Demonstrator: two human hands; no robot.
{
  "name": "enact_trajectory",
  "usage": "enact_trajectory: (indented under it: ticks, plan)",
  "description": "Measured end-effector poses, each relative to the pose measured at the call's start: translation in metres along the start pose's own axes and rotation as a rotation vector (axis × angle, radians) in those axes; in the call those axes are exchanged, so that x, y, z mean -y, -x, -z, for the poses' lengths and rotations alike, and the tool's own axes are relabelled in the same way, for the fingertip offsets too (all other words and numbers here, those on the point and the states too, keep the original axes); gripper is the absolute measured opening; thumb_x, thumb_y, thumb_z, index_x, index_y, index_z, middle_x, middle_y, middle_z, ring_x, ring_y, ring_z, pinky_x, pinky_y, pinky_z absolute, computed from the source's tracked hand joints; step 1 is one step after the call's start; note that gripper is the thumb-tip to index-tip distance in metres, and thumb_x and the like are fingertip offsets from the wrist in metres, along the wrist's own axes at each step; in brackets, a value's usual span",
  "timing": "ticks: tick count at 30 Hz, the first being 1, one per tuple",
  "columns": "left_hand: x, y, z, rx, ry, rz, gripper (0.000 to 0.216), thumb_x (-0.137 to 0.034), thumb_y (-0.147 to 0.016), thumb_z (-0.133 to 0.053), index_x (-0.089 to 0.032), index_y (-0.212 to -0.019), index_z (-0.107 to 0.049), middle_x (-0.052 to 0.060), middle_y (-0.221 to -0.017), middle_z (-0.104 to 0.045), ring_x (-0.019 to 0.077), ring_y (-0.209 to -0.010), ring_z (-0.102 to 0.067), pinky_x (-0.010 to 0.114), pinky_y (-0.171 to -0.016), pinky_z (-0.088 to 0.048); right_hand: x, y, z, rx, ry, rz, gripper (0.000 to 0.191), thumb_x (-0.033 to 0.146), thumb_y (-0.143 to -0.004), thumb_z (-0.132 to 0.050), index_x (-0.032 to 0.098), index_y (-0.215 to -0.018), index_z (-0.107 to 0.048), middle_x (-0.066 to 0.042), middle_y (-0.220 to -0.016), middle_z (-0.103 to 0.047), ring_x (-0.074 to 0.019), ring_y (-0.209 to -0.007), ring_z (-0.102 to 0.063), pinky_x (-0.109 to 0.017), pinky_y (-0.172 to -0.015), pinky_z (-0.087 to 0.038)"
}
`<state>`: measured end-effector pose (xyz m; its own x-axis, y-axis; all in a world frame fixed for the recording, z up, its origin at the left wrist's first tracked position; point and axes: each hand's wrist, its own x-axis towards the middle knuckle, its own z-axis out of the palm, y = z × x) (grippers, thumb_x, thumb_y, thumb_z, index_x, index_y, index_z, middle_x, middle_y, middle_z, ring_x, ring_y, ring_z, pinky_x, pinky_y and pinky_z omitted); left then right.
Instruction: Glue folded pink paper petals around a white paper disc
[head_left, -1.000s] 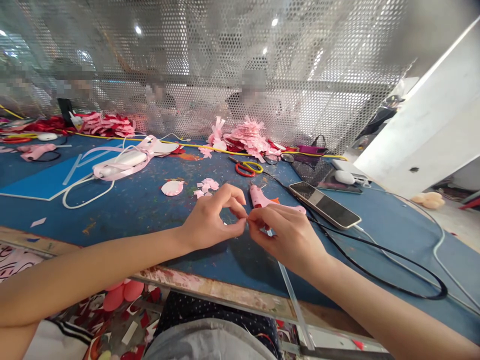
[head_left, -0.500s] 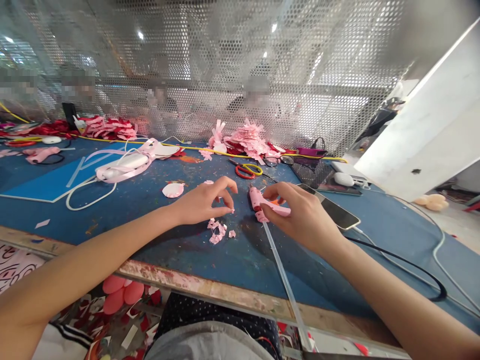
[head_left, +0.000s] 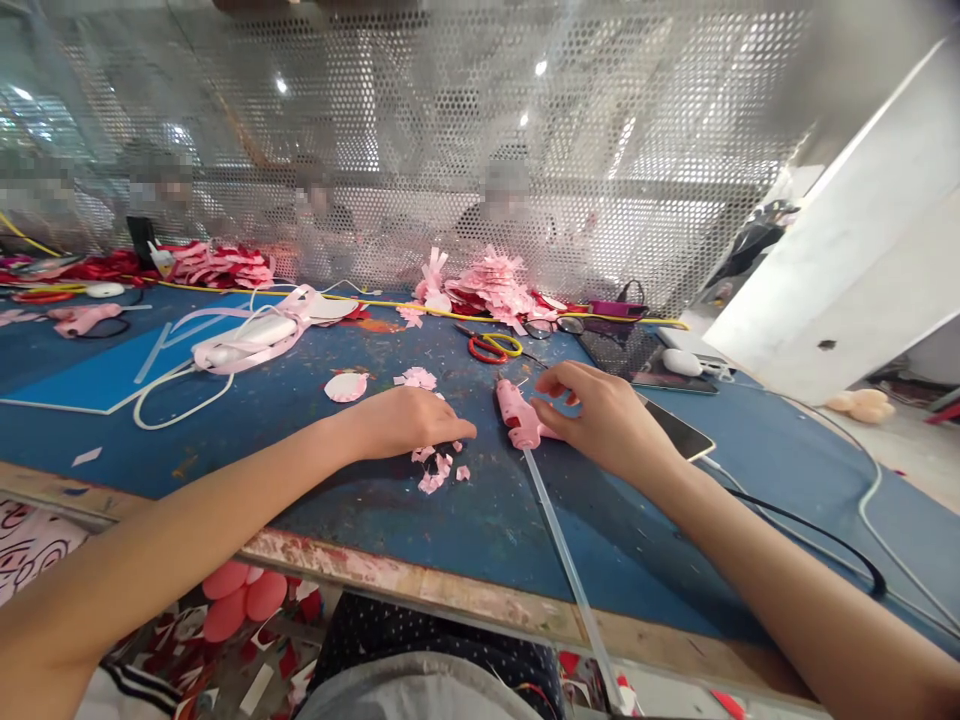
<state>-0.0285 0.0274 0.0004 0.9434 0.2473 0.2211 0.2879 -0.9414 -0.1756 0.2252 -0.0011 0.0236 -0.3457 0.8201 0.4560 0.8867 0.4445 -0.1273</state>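
Observation:
My left hand [head_left: 412,420] is low over the table, palm down, its fingers drawn together. The fingertips are mostly hidden, so what they pinch does not show. Right below it lie small folded pink paper pieces [head_left: 435,474]. A pink petalled paper cluster [head_left: 417,378] lies just behind that hand. To the left is a round white disc with pink edging [head_left: 346,387]. A pink glue gun [head_left: 516,412] rests on the table, with a long clear glue stick [head_left: 562,550] sticking out of its back. Beside its handle, my right hand [head_left: 600,412] is open, fingers loosely curled and apart.
Red and yellow scissors [head_left: 495,346] lie behind the glue gun. A phone [head_left: 679,428] with cables is at the right. A white power strip [head_left: 251,342] sits on the left near a blue board [head_left: 90,375]. Stacked pink petals [head_left: 491,280] stand before the perforated metal screen [head_left: 420,120].
My left hand has turned palm down and lowered, hiding its fingertips. My right hand has drawn slightly away from the glue gun, uncovering more of it.

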Motion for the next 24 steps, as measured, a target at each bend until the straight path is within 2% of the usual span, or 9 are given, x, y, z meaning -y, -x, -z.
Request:
enact_trajectory:
  ticks: [3,6,9,11,14,18,21,24]
  plan:
    - [0.006,0.003,0.002,-0.025,0.055,0.117,0.043,0.0,-0.084,-0.039,-0.02,-0.117,-0.056,0.006,-0.107,-0.07,0.0179,-0.097,-0.065,0.031,-0.085,-0.051,-0.004,-0.001,0.002,0.058,0.02,-0.018,0.011,0.028,-0.079,-0.051,0.02,-0.084,-0.055,-0.005,-0.084,-0.064,-0.0187,-0.074,-0.06,-0.028,-0.065,-0.044]
    - [0.017,0.006,0.002,-0.137,0.137,0.346,0.044,0.002,-0.08,-0.036,-0.02,-0.108,-0.06,0.005,-0.108,-0.068,0.0189,-0.102,-0.062,0.034,-0.089,-0.049,-0.012,-0.002,0.003,0.147,0.046,-0.01,0.02,0.028,-0.076,-0.051,0.018,-0.092,-0.057,-0.007,-0.092,-0.064,-0.0216,-0.082,-0.061,-0.03,-0.069,-0.045]
    - [0.033,0.01,-0.003,-0.284,0.286,0.574,0.036,-0.001,-0.081,-0.035,-0.019,-0.096,-0.063,0.003,-0.101,-0.069,0.0162,-0.096,-0.063,0.032,-0.088,-0.049,-0.02,-0.002,0.0,0.261,0.07,0.028,0.032,0.025,-0.071,-0.053,0.016,-0.101,-0.059,-0.011,-0.104,-0.063,-0.0261,-0.094,-0.06,-0.034,-0.077,-0.045]
    - [0.044,0.013,-0.007,-0.359,0.37,0.677,0.035,-0.003,-0.083,-0.032,-0.016,-0.102,-0.059,0.005,-0.097,-0.069,0.0134,-0.086,-0.066,0.027,-0.079,-0.052,-0.023,-0.001,-0.004,0.337,0.074,0.073,0.037,0.021,-0.065,-0.055,0.016,-0.102,-0.06,-0.012,-0.106,-0.062,-0.0268,-0.098,-0.059,-0.035,-0.083,-0.043]
    - [0.051,0.016,-0.01,-0.376,0.377,0.704,0.036,-0.005,-0.085,-0.031,-0.015,-0.11,-0.055,0.006,-0.096,-0.069,0.0137,-0.087,-0.066,0.028,-0.078,-0.051,-0.025,-0.001,-0.01,0.399,0.08,0.119,0.038,0.016,-0.063,-0.053,0.015,-0.099,-0.062,-0.011,-0.101,-0.063,-0.0256,-0.096,-0.058,-0.035,-0.086,-0.042]
    - [0.047,0.011,-0.014,-0.317,0.362,0.63,0.016,-0.019,-0.083,-0.051,-0.018,-0.088,-0.066,0.005,-0.102,-0.066,0.0197,-0.102,-0.057,0.038,-0.096,-0.041,-0.022,-0.001,-0.013,0.399,0.095,0.116,0.036,0.014,-0.064,-0.049,0.015,-0.098,-0.061,-0.011,-0.098,-0.062,-0.0248,-0.095,-0.057,-0.035,-0.085,-0.041]
    - [0.044,0.004,-0.022,-0.282,0.371,0.605,0.013,-0.03,-0.078,-0.063,-0.019,-0.083,-0.069,0.006,-0.105,-0.063,0.0237,-0.107,-0.052,0.042,-0.1,-0.036,-0.021,0.0,-0.014,0.387,0.104,0.102,0.036,0.013,-0.063,-0.049,0.015,-0.097,-0.06,-0.01,-0.096,-0.062,-0.0244,-0.094,-0.057,-0.035,-0.084,-0.041]
    - [0.046,0.0,-0.032,-0.279,0.404,0.621,0.011,-0.028,-0.075,-0.066,-0.018,-0.078,-0.07,0.008,-0.106,-0.062,0.0254,-0.11,-0.05,0.043,-0.101,-0.034,-0.019,0.0,-0.015,0.37,0.113,0.081,0.035,0.013,-0.063,-0.049,0.016,-0.096,-0.06,-0.01,-0.096,-0.062,-0.0241,-0.093,-0.057,-0.034,-0.083,-0.041]
